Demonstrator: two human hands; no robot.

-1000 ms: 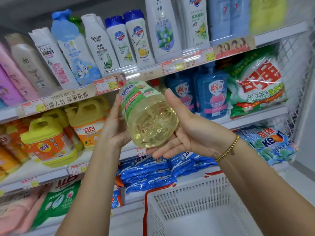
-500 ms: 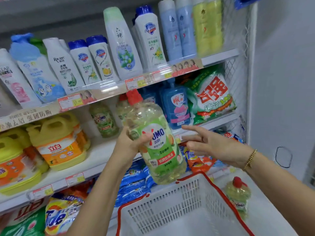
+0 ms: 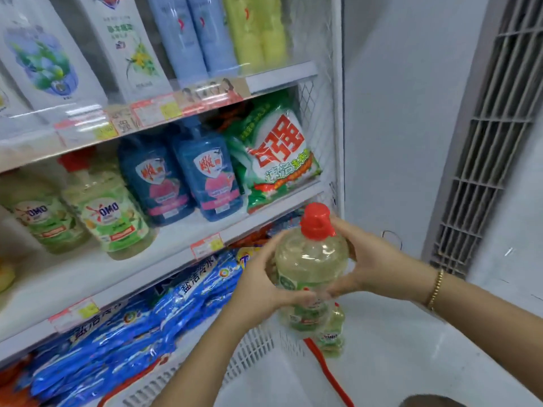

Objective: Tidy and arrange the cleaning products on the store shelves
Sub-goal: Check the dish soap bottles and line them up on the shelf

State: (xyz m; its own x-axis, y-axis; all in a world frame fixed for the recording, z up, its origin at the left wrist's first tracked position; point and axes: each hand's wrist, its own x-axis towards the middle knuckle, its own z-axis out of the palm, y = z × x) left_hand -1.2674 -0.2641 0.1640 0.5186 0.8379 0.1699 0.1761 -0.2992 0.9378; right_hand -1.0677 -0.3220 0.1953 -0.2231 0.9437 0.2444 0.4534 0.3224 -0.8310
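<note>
In the lower centre of the frame, a red-capped bottle (image 3: 311, 259) of pale yellow liquid is gripped upright between both hands: the left hand (image 3: 258, 286) is curled round its left side, the right hand (image 3: 373, 265) round its right. It is held above a white basket (image 3: 258, 348). On the middle shelf (image 3: 88, 274), at left, two similar bottles (image 3: 108, 212) are stood beside blue bottles (image 3: 211, 177) and a green bag (image 3: 279, 154).
</note>
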